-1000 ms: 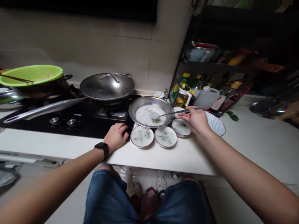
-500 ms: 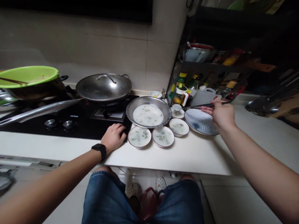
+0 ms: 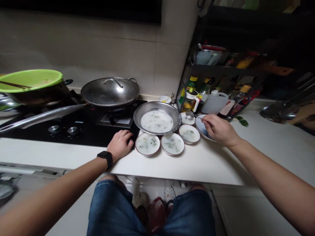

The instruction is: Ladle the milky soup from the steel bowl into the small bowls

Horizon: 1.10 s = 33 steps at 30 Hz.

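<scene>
Right hand (image 3: 218, 129) now curls over the rim of the blue-patterned plate (image 3: 200, 126), fingers bunched, while our left hand (image 3: 120, 143) lies open and relaxed on the edge of the counter (image 3: 197, 167). The metal ladle (image 3: 190, 114) has left the steel basin (image 3: 157, 104) and sits on the small white saucer (image 3: 184, 120) just beside the basin's right rim, though we cannot tell whether its handle is still in our grip. Milky soup (image 3: 157, 121) fills the basin and the three shallow bowls (image 3: 147, 144) along the front.
</scene>
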Each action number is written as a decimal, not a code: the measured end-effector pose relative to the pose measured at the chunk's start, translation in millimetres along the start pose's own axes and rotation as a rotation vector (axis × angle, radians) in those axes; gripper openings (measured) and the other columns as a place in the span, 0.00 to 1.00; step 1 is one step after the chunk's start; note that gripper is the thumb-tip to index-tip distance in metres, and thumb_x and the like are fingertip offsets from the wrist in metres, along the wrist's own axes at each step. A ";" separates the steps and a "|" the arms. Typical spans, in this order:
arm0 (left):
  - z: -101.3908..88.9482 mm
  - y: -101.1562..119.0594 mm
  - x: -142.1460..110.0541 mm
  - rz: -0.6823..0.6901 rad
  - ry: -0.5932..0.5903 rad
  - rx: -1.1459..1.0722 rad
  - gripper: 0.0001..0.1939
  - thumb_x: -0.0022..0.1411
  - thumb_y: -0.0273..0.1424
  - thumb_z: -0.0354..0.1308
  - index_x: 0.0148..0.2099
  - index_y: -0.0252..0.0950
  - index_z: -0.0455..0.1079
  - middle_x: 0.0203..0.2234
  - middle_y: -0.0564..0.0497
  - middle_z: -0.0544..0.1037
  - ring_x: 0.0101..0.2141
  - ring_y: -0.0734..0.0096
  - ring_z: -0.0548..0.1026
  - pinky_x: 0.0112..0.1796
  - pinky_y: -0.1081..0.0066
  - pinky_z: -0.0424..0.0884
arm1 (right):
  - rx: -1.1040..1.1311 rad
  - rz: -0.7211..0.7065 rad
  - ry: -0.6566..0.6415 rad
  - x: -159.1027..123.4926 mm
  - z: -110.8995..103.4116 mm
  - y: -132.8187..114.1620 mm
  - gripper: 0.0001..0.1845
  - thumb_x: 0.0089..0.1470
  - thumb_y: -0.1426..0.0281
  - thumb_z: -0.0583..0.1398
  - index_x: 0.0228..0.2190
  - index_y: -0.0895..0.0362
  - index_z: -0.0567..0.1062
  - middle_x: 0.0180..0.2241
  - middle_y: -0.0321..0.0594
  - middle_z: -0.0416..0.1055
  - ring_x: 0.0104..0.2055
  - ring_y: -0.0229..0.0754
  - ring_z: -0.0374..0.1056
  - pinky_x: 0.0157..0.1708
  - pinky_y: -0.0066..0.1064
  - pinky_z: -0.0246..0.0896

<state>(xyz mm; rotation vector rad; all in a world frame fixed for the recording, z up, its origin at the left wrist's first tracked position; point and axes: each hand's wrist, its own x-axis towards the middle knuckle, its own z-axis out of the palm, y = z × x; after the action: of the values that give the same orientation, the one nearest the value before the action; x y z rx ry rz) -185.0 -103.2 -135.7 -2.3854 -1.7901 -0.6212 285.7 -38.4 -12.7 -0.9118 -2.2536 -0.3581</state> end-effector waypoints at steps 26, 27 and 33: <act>-0.5 1.5 0.5 0.003 0.011 -0.005 0.16 0.68 0.33 0.52 0.50 0.37 0.79 0.47 0.42 0.80 0.48 0.52 0.75 0.51 0.53 0.72 | 1.133 1.310 0.417 54.6 55.8 -58.0 0.06 0.61 0.76 0.60 0.36 0.55 0.67 0.25 0.34 0.72 0.24 0.43 0.80 0.26 0.33 0.81; -0.5 1.3 0.5 0.003 0.009 -0.004 0.16 0.68 0.33 0.52 0.50 0.36 0.79 0.48 0.42 0.80 0.47 0.52 0.75 0.51 0.53 0.72 | 1.128 1.307 0.431 55.9 50.9 -57.0 0.05 0.62 0.76 0.60 0.36 0.55 0.68 0.25 0.34 0.72 0.24 0.42 0.80 0.26 0.32 0.81; 0.9 0.0 0.2 0.002 0.007 -0.002 0.17 0.68 0.33 0.52 0.51 0.36 0.79 0.49 0.41 0.80 0.48 0.51 0.75 0.52 0.52 0.71 | 0.969 1.329 0.556 59.0 14.1 -36.3 0.07 0.64 0.78 0.54 0.35 0.56 0.68 0.24 0.31 0.69 0.22 0.38 0.78 0.26 0.30 0.80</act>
<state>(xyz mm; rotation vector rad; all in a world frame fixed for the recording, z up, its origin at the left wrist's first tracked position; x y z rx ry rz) -184.7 -102.8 -136.4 -2.3826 -1.7852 -0.6306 222.3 -27.6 16.7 -1.2555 -0.7488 0.8835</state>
